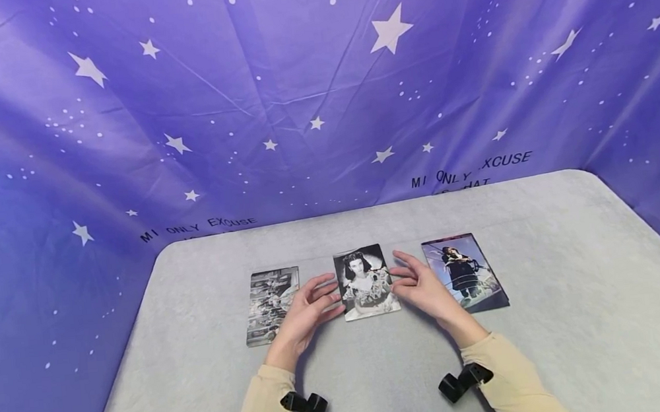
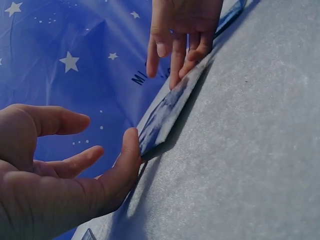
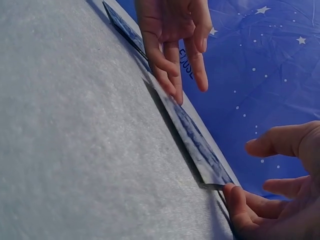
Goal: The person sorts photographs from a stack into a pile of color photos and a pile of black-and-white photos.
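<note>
A black-and-white portrait photo card (image 1: pixel 368 288) lies face up between the two hands, in the middle of the row. My left hand (image 1: pixel 307 311) is at its left edge, fingers loosely extended; in the left wrist view a fingertip meets the card's near corner. At the opposite edge is my right hand (image 1: pixel 424 293), fingers also relaxed, and the right wrist view has a fingertip (image 3: pixel 231 192) against that corner. Under the card's edge a dark shadow shows in both wrist views. Neither thumb closes over the card.
Left of the middle card lies a black-and-white photo card (image 1: pixel 268 305) with a crowded scene, partly behind the left hand. A colour photo card (image 1: pixel 464 272) lies on the right. All rest on a grey table (image 1: pixel 575 275), with a purple starred cloth (image 1: pixel 305 69) behind it.
</note>
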A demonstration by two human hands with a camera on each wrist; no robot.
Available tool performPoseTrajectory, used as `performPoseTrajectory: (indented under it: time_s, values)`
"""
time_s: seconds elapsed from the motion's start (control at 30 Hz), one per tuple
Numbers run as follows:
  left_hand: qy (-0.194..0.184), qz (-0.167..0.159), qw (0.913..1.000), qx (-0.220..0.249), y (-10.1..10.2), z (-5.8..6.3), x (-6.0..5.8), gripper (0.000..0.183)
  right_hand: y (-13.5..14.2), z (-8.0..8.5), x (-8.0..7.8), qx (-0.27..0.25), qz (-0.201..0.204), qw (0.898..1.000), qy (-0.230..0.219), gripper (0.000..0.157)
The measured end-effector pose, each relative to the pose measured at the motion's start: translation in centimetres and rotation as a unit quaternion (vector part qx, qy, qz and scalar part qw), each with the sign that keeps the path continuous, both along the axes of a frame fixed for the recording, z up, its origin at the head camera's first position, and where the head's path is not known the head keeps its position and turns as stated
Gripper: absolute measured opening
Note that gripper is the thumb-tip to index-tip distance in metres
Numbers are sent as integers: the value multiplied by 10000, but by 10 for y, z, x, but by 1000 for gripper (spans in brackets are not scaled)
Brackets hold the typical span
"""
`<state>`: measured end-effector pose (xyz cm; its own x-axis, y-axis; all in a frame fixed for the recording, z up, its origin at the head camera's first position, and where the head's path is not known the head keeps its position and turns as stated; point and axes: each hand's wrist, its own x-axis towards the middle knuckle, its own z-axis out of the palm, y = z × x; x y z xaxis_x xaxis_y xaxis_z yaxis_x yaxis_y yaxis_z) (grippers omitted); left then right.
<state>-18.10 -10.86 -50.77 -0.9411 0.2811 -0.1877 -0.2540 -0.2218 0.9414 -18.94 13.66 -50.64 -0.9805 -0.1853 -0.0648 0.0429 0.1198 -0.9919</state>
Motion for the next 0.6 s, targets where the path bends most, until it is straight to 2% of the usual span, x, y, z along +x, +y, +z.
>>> performPoseTrajectory:
  time_s: [0.33, 0.6]
  values:
    - [-66, 48, 9998, -187, 3, -3, 2, 51, -4, 0, 1, -2, -222, 9997, -99, 69]
    - [18, 91, 9998, -183, 4, -3, 2, 65, -6, -4, 3, -265, -270, 9993, -49, 60]
